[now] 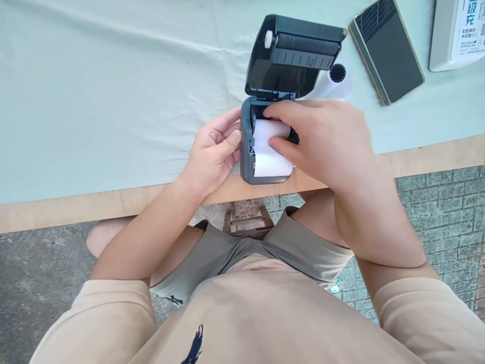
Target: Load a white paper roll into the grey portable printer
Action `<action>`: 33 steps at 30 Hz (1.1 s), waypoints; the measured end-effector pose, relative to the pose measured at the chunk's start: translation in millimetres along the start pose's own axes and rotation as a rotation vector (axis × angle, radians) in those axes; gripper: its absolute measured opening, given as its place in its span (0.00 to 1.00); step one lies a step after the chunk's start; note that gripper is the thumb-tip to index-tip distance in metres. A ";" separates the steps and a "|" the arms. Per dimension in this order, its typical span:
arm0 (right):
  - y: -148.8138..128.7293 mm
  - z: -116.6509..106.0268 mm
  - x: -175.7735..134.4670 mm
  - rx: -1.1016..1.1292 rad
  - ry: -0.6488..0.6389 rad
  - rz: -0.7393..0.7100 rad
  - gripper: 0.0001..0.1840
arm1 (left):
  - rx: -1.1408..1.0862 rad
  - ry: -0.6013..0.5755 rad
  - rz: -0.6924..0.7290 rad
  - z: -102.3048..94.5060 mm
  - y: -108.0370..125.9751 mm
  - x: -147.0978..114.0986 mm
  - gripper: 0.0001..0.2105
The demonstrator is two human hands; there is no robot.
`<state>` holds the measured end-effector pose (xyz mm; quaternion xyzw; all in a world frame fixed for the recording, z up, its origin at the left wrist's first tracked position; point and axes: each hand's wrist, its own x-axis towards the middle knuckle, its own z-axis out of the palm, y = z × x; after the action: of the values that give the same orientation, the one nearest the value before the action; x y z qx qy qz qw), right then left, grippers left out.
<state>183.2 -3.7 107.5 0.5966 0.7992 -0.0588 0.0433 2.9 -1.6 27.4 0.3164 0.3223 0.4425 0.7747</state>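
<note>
A small dark portable printer is held near the table's front edge, its hinged lid raised away from me. My left hand grips the printer's left side, thumb and fingers against the casing. Inside the compartment lies a white paper roll, its loose end hanging over the front. My right hand reaches in from the right, with the thumb on the paper and the index finger at the roll's far end. The remaining right fingers are hidden behind the hand.
Behind the printer lies another white paper roll with a dark core. A smartphone rests to its right, and a white box with a printed label sits at the far right corner. A pale cloth covers the table, whose wooden edge shows in front.
</note>
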 end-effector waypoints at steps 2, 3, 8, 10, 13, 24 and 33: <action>-1.4 -4.1 2.8 -0.012 -0.040 0.038 0.16 | 0.018 0.005 0.010 -1.6 -1.4 0.6 0.14; -1.4 -5.1 3.5 -0.003 -0.037 0.046 0.17 | 0.038 0.012 0.013 -2.2 -2.1 0.9 0.15; 4.5 -2.7 -5.2 0.232 0.111 -0.001 0.20 | 0.081 -0.027 0.048 -4.6 -3.9 1.9 0.16; 8.8 0.6 -13.8 0.413 0.216 -0.041 0.21 | 0.088 -0.032 0.035 -5.1 -4.4 1.9 0.16; 17.7 8.6 -23.8 0.831 0.331 -0.129 0.26 | 0.102 0.017 0.029 -5.7 -5.5 1.8 0.16; 95.6 55.2 -9.7 1.395 0.461 0.391 0.24 | 0.130 0.026 0.017 -7.0 -5.0 0.6 0.18; 132.9 66.2 -16.6 0.441 0.933 0.237 0.17 | 0.148 0.031 0.027 -6.0 -5.7 1.1 0.18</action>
<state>315.2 8.2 38.7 0.6403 0.6294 0.0517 -0.4372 1.4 -1.7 19.2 0.3703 0.3618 0.4326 0.7381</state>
